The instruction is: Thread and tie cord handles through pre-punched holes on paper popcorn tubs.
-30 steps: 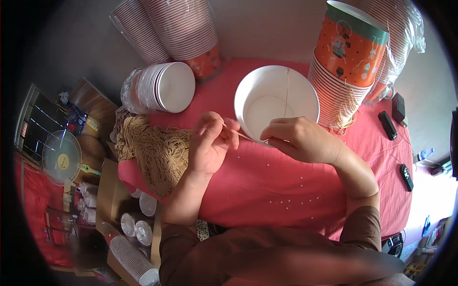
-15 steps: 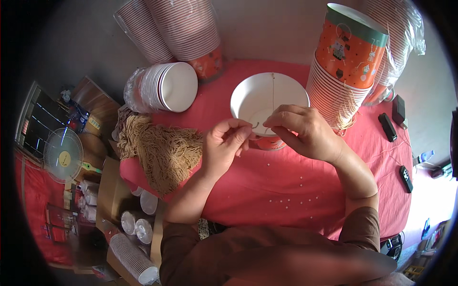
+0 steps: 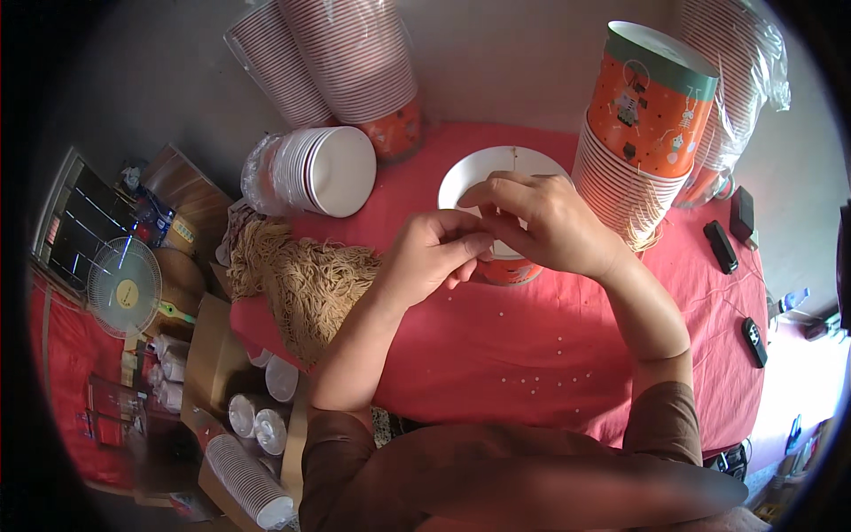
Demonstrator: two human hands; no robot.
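Note:
A white-lined paper bucket (image 3: 456, 180) with an orange outside stands on the red-covered table, partly hidden behind my hands. A thin tan string (image 3: 514, 161) shows at its far rim and runs down inside. My left hand (image 3: 430, 259) is closed in a pinch at the bucket's near side. Over the opening, my right hand (image 3: 558, 226) is closed with bent fingers, its fingertips close to the left ones. The string between the fingers is mostly hidden now. Left of my left hand lies a thick heap of tan strings (image 3: 319, 288).
Nested buckets in plastic (image 3: 341, 173) lie at the back left, with tall stacks (image 3: 350, 62) behind. An orange bucket (image 3: 651, 106) tops a stack on the right, strings hanging beside it. Small white beads (image 3: 534, 379) dot the red cloth (image 3: 496, 346). A carton (image 3: 213, 355) stands lower left.
My right hand has come left and my left hand slightly right, so the fingertips now meet. The short string end seen between them earlier is covered. The whole view has shifted a little.

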